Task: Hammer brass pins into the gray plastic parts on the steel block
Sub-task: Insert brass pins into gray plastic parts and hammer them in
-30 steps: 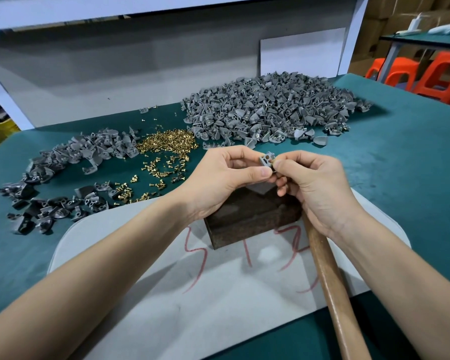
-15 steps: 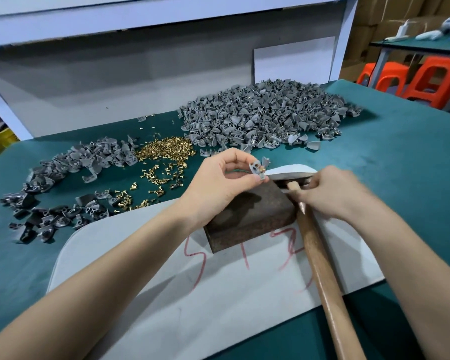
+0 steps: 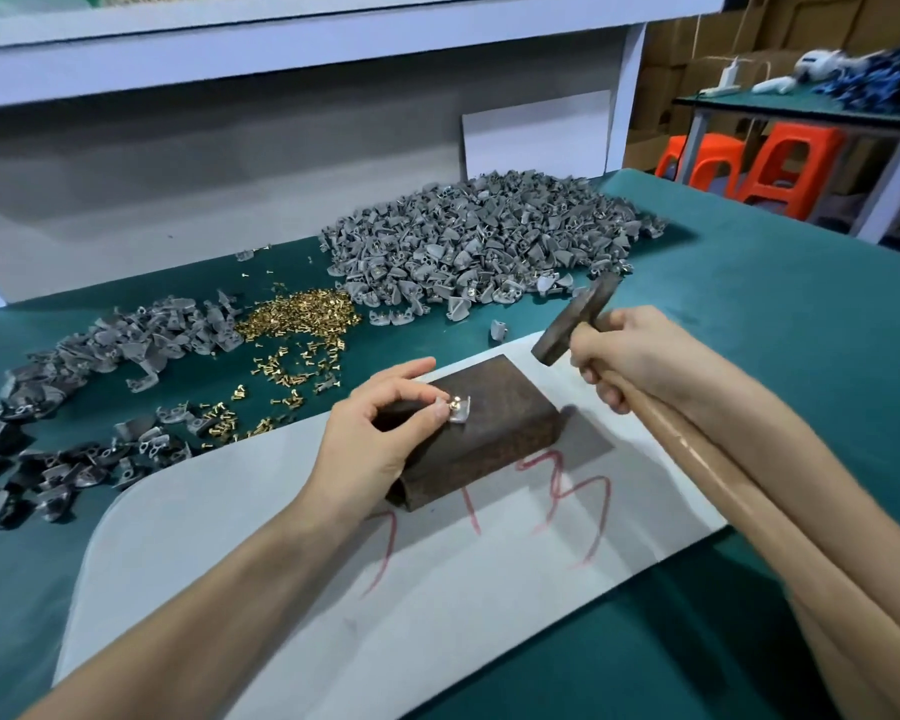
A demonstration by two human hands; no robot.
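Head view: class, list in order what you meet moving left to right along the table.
Small pile of gray plastic parts, brass pins, left hand, pinched gray plastic part, hammer head, right hand.

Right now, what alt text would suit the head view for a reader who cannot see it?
A left hand pinches a gray plastic part with a brass pin on a steel block, while the right hand holds a raised hammer. Heaps of gray parts and loose pins lie behind.
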